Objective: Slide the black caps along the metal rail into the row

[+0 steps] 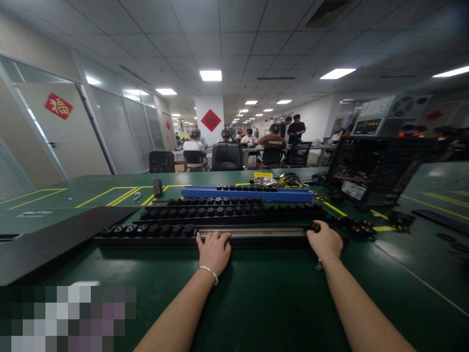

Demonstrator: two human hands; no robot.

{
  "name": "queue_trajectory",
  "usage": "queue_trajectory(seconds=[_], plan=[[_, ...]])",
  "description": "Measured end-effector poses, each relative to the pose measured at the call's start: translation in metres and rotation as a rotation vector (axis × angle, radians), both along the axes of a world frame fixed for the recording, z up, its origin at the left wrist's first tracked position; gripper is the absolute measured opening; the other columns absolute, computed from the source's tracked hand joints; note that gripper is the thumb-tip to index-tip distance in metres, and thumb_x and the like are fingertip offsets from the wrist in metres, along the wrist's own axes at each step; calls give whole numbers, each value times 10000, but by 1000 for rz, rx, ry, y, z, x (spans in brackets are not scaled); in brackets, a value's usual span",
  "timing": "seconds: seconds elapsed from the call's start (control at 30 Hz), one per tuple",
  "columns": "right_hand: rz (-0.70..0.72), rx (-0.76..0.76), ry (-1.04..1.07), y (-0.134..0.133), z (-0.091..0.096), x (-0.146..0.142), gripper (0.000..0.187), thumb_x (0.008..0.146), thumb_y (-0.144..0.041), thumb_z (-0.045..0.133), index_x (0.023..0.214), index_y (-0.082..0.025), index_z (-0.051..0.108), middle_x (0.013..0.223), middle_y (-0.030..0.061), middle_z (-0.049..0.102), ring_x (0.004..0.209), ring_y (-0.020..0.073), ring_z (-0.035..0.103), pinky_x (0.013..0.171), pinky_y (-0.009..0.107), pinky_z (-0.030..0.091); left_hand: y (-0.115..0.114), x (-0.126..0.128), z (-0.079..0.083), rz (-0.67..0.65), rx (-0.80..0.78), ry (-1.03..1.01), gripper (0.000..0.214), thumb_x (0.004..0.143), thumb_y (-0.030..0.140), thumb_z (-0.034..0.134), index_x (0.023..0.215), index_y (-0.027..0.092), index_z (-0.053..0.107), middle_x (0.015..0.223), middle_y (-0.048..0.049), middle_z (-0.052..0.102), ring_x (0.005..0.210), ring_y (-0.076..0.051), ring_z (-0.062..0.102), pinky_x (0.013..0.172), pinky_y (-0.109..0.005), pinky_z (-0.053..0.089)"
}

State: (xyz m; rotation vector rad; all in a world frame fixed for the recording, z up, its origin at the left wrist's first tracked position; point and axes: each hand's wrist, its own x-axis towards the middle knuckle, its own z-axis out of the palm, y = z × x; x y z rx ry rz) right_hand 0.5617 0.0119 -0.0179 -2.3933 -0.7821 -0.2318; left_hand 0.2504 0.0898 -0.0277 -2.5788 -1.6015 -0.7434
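In front of me lies a long black rail [146,240] with a row of round black pieces [166,230] on its left part. To their right, a bare silvery track [256,232] shows. My left hand [215,254] rests on the rail's near edge beside the last of these pieces, its fingers apart. At the rail's right end my right hand [326,240] is closed, thumb and fingertips pinching a small black piece [315,227], partly hidden by the fingers. Just behind are more black rails [230,213] with similar pieces.
A blue rail [249,193] lies farther back, near a metal bowl [265,181]. An opened computer case [366,171] stands at the right, with loose black parts [361,229] nearby. A dark flat panel [58,239] lies at the left. Several people sit at tables beyond.
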Motion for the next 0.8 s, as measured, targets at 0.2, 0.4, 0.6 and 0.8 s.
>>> queue_trajectory(seconds=[0.2,0.4,0.6,0.8], plan=[[-3,0,-12,-1,-1,2,450,700,-310,478,1118,-200,602,980,105,658,972,262,574,882,370,395,0,0,0,-3,8,-12,301,846,288,433,1076,350,617,977,-5,631,1016,-207,512,1061,-615,64],[-22,-6,-35,-2,0,2,451,707,-314,475,1120,-192,607,970,108,665,959,255,582,884,364,393,0,0,-1,-6,17,-22,301,844,286,434,1071,349,621,979,-9,631,1017,-212,513,1061,-616,62],[-19,-9,-33,-3,1,2,449,710,-318,467,1119,-193,607,970,109,664,955,252,581,875,356,396,1,0,-2,-4,12,-21,303,847,291,433,1079,352,618,979,-12,632,1025,-212,512,1065,-613,58],[-51,-22,-21,-5,1,7,455,709,-330,473,1124,-196,604,976,111,658,964,255,575,895,375,383,1,0,-1,-11,5,-30,299,848,292,431,1073,350,620,983,-8,632,1022,-213,513,1062,-622,60]])
